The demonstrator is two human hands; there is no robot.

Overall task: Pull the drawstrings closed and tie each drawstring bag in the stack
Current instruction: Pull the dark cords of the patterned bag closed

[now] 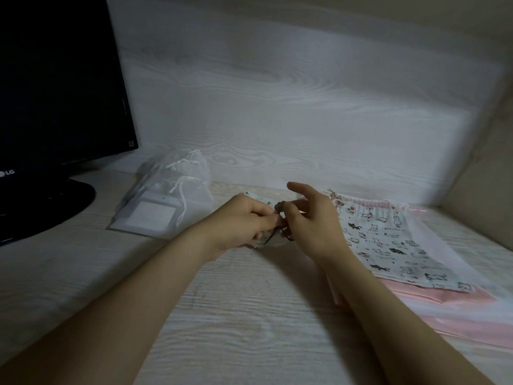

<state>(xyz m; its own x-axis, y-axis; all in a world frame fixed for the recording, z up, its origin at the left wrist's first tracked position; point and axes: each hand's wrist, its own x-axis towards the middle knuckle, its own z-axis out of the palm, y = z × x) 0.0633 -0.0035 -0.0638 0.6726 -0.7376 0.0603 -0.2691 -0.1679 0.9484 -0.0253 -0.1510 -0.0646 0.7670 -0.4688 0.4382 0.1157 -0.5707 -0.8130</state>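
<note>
A pale wooden desk [249,315] carried a black monitor [55,79] at left. Near it lay white mesh bags [166,201], and pink bags [458,309] at right.

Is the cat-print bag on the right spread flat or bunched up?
Spread flat: the cat-print bag lies on the pink bags, printed face showing. Drawstring tied or not: cannot tell.

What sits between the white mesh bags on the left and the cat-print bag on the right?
Head view: the left hand and right hand pinching the dark drawstring of a small bag.
</note>
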